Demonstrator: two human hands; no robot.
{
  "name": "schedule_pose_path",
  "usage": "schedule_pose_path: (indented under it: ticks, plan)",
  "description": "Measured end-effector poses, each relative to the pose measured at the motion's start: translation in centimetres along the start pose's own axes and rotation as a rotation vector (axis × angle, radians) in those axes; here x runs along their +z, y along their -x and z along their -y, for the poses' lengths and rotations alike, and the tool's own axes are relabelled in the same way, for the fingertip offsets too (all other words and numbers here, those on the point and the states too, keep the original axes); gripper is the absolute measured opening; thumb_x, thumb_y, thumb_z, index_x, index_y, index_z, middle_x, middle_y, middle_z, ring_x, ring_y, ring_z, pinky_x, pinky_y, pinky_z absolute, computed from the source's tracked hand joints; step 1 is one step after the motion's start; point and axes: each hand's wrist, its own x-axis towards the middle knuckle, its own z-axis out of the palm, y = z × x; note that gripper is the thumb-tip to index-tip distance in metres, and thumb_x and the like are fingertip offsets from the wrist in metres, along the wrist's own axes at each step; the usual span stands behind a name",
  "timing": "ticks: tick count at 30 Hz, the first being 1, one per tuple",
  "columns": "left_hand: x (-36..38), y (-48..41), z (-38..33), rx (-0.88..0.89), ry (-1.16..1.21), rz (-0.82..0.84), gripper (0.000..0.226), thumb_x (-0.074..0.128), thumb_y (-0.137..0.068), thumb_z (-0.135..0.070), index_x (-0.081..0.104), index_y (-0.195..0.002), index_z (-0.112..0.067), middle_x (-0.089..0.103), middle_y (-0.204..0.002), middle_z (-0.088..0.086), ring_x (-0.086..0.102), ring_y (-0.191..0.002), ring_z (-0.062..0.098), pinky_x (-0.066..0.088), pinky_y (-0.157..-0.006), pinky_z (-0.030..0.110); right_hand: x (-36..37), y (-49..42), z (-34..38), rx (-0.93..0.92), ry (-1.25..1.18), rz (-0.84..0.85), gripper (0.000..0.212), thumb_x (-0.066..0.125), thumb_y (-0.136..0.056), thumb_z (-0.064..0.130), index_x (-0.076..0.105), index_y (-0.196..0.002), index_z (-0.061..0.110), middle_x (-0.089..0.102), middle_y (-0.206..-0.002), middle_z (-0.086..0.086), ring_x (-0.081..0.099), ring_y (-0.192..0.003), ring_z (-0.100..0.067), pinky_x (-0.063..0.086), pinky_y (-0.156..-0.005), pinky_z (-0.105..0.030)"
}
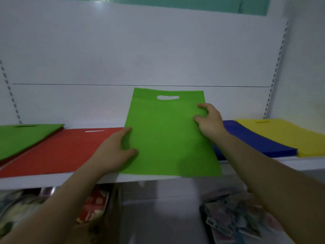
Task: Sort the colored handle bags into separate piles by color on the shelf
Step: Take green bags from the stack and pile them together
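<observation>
I've got a green handle bag [167,138] in both hands, spread out flat between them. My left hand [112,154] grips its left edge, thumb on top. My right hand [210,120] pinches the right edge, higher up, near the handle cut-out [168,97]. The bag sits tilted over the middle of the white shelf [52,180], between the red bags [61,152] and the blue bags [251,138]. Far left, a green pile [22,138] lies partly over the red. Far right, yellow bags [290,136] lie just beside the blue.
</observation>
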Motion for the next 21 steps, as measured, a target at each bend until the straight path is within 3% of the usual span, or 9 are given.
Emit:
schedule_pose_path:
  ticks: [5, 7, 10, 15, 19, 21]
  plan:
    - [0.6, -0.1, 0.8, -0.101, -0.112, -0.02, 0.072, 0.071, -0.079, -0.036, 0.041, -0.141, -0.017, 0.047, -0.141, 0.009, 0.05, -0.122, 0.024, 0.04, -0.102, 0.033, 2.8, -2.4, -1.3, 0.028, 0.109, 0.243, 0.055, 0.06, -0.087, 0.013, 0.042, -0.139, 0.015, 0.051, -0.133, -0.007, 0.058, -0.104, -0.023, 0.048, -0.085, -0.029]
    - [0.8, 0.3, 0.8, -0.087, -0.12, -0.04, 0.063, 0.067, -0.083, -0.04, 0.046, -0.137, -0.017, 0.047, -0.14, 0.007, 0.049, -0.122, 0.022, 0.038, -0.103, 0.031, 3.4, -2.8, -1.5, 0.063, 0.195, 0.382, 0.065, 0.06, -0.084, 0.012, 0.036, -0.144, 0.014, 0.042, -0.141, -0.01, 0.053, -0.111, -0.024, 0.046, -0.084, -0.027]
    - [0.8, 1.0, 1.0, -0.055, -0.131, 0.017, 0.086, 0.05, -0.063, -0.075, 0.049, -0.134, -0.027, 0.044, -0.143, -0.002, 0.044, -0.126, 0.014, 0.033, -0.108, 0.033, 3.8, -2.9, -2.2, 0.039, 0.4, 0.52, 0.071, 0.062, -0.084, 0.015, 0.03, -0.148, 0.018, 0.026, -0.146, -0.012, 0.048, -0.114, -0.027, 0.041, -0.081, -0.024]
    - [0.4, 1.5, 1.1, -0.014, -0.207, 0.154, 0.126, 0.037, -0.03, -0.102, 0.041, -0.138, -0.038, 0.037, -0.148, -0.008, 0.038, -0.129, 0.01, 0.029, -0.108, 0.027, 4.2, -2.7, -3.5, -0.008, 0.542, 0.517, 0.068, 0.061, -0.087, 0.027, 0.03, -0.147, 0.02, 0.023, -0.145, -0.014, 0.041, -0.127, -0.032, 0.039, -0.099, -0.031]
    - [0.5, 1.6, 1.4, 0.002, -0.255, 0.154, 0.127, 0.033, -0.03, -0.103, 0.04, -0.139, -0.038, 0.037, -0.148, -0.009, 0.039, -0.13, 0.01, 0.028, -0.106, 0.026, 4.2, -2.6, -3.8, -0.032, 0.557, 0.555, 0.059, 0.059, -0.089, 0.039, 0.042, -0.141, 0.018, 0.032, -0.15, -0.01, 0.037, -0.134, -0.025, 0.032, -0.105, -0.029]
    - [0.8, 1.6, 1.5, 0.02, -0.296, 0.153, 0.116, 0.037, -0.039, -0.096, 0.039, -0.14, -0.037, 0.034, -0.15, -0.009, 0.035, -0.134, 0.009, 0.025, -0.108, 0.025, 4.1, -2.6, -3.8, -0.009, 0.532, 0.607, 0.059, 0.061, -0.088, 0.043, 0.046, -0.14, 0.019, 0.037, -0.15, -0.006, 0.037, -0.135, -0.022, 0.031, -0.107, -0.028]
